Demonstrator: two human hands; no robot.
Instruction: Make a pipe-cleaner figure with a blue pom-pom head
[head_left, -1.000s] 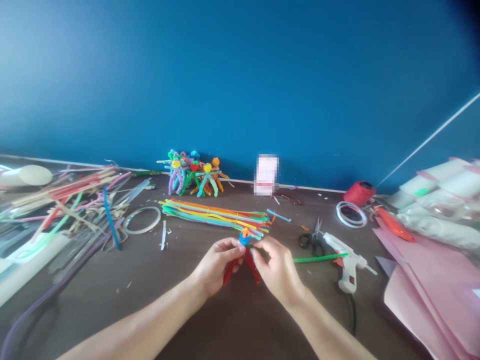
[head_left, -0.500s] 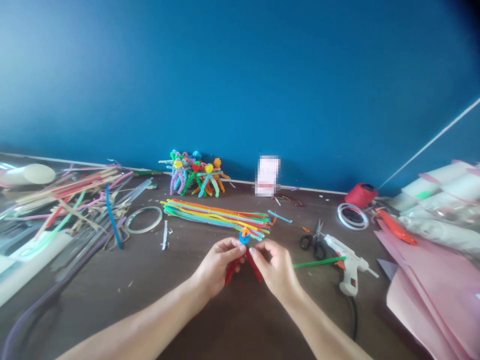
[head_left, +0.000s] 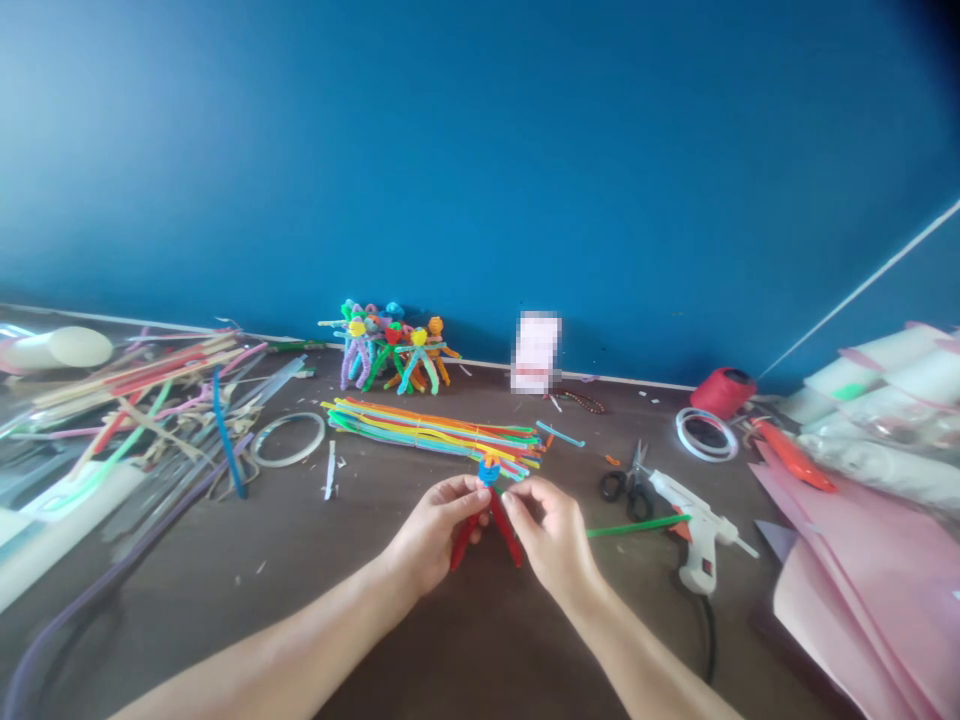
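A small pipe-cleaner figure (head_left: 505,530) with a blue coiled head, an orange tip on top and two red legs is held upright over the table. My left hand (head_left: 442,520) is closed on it, thumb and forefinger just below the head. At its right side my right hand (head_left: 547,520) pinches a green pipe cleaner (head_left: 637,526), a bit of which shows by the figure's neck. The rest sticks out beyond that hand toward the glue gun. My fingers hide the figure's middle.
Behind my hands lies a bundle of coloured pipe cleaners (head_left: 427,430). Finished figures (head_left: 394,345) stand by the wall. Scissors (head_left: 636,485) and a white glue gun (head_left: 701,535) lie right, near pink sheets (head_left: 847,590). Loose strips (head_left: 150,410) and a tape ring (head_left: 259,450) lie left.
The blue head has tipped slightly, and the red legs have shifted a little. Both hands stay almost in place, with small movement of the right fingers away from the figure.
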